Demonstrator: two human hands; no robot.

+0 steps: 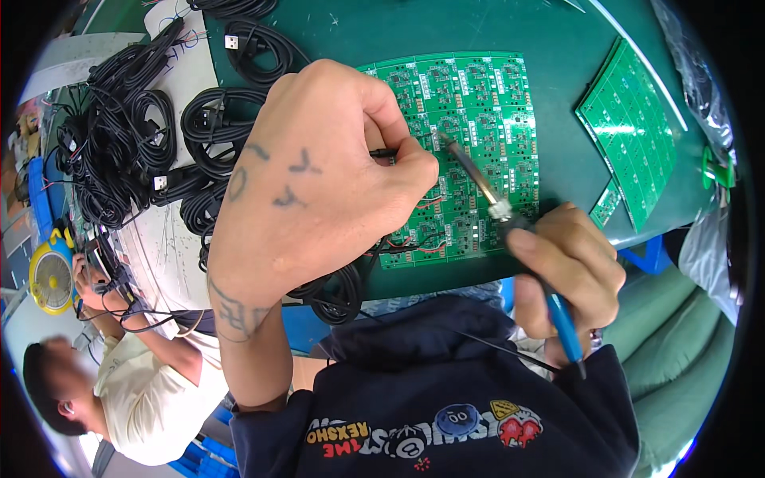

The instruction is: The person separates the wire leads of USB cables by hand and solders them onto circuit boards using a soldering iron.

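My left hand [319, 171] is closed in a pinch above the left part of a green circuit board panel [518, 119]. A short piece of black cable [383, 153] shows between its thumb and forefinger; the cable's end is hidden by the fingers. In my right hand [575, 267] is a soldering iron [481, 180] with a blue and black handle, its tip pointing up and left at the panel's middle, close to the left fingertips. Whether the tip touches the board I cannot tell. Thin red and black wires [430, 248] lie along the panel's lower edge.
Coiled black cables [219, 127] crowd the left of the green mat [343, 32], with a larger heap [111, 151] beyond. Further green panels [633, 131] lie overlapped at the right. A co-worker [151, 382] handles cables at lower left, near a yellow and blue fan [52, 275].
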